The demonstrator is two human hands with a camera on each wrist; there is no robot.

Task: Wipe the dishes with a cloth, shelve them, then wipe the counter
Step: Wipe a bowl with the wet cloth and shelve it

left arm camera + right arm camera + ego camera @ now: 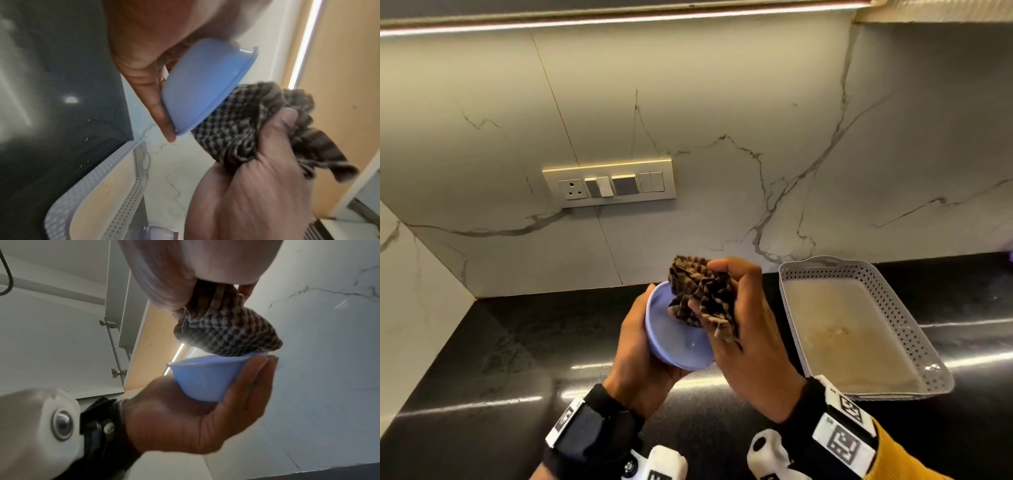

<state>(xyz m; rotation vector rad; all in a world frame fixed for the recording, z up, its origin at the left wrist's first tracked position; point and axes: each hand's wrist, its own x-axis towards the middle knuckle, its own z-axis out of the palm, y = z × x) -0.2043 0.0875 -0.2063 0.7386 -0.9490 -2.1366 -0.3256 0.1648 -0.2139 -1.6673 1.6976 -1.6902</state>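
A small blue plastic bowl [674, 329] is held above the black counter [493, 349], cupped from underneath by my left hand [640, 346]. Its mouth tilts toward my right hand [746, 329], which grips a bunched brown checked cloth [702, 294]. The cloth is pushed into the bowl's mouth at the far rim. From the left wrist, the bowl [203, 87] shows its outer wall, with the cloth [246, 118] against the rim and the right hand [257, 178] below it. In the right wrist view, the left hand [195, 418] cradles the bowl [205, 378] under the cloth [228, 335].
A white perforated tray [904, 318] with a wet, stained floor lies on the counter to the right. A switch and socket plate [609, 185] is on the marble wall behind. An open wall cupboard [115, 344] hangs overhead.
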